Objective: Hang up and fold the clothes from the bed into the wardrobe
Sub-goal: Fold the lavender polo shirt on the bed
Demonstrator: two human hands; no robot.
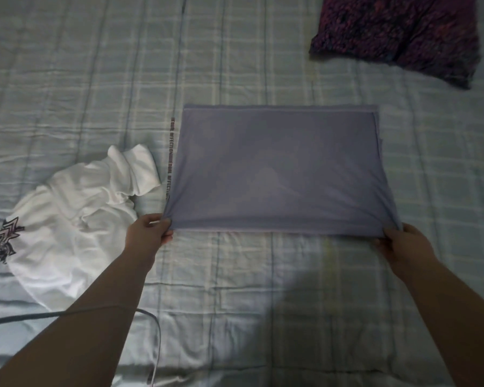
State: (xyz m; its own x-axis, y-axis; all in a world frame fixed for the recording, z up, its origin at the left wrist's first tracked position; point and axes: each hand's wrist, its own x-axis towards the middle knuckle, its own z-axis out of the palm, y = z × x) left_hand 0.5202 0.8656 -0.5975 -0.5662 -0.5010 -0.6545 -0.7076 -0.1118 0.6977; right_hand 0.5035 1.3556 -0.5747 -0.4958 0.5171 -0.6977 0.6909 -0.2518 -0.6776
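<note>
**A:** What have you got hold of?

**B:** My left hand (148, 233) pinches the near-left corner of the lavender top (280, 169), thumb on top and fingers curled under. My right hand (400, 244) pinches the near-right corner the same way. The near edge is drawn straight between them.

**A:** And the rest of it?

**B:** It's folded to a rectangle, flat on the checked bedspread (67, 79), dead centre in front of me. The wardrobe isn't in sight.

**A:** What's around it?

**B:** A lettered strap (170, 152) runs along its left edge, touching or just beside, I can't tell which. A crumpled white shirt (73, 219) sits at eight o'clock. A purple patterned garment (397, 34) lies at one o'clock, well apart. A grey cable (151, 325) runs by my left forearm at seven.

**A:** What could spoil it?

**B:** I reckon the cloth is thin and slippy. If I lift by two corners only, the middle sags, the layers slide and the fold opens. Uneven hands would skew it, and the strap might drag along too.
</note>
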